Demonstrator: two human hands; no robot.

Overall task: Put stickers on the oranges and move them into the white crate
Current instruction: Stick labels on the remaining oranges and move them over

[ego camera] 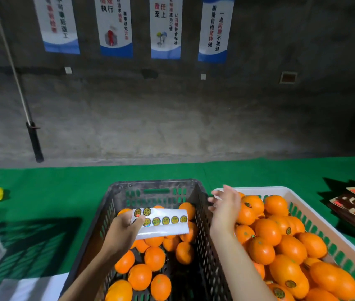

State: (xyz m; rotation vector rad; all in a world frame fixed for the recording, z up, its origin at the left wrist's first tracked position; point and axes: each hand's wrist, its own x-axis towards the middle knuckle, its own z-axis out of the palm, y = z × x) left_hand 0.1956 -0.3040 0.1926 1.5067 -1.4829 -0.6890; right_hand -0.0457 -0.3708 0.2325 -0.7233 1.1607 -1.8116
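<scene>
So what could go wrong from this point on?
The left hand pinches the white sticker sheet only at one end over the dark plastic crate; the sheet could slip in. The open right hand hangs above the white plastic crate, heaped high with stickered oranges; one could roll out.

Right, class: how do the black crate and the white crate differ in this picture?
The black crate is dark and deep; the white crate is pale and looks shallower. Oranges in the black crate lie low, with no stickers visible; oranges in the white crate are heaped near its rim, several showing stickers. The left hand holds the sticker sheet over the black crate. Both have slotted walls and stand on green cloth.
</scene>
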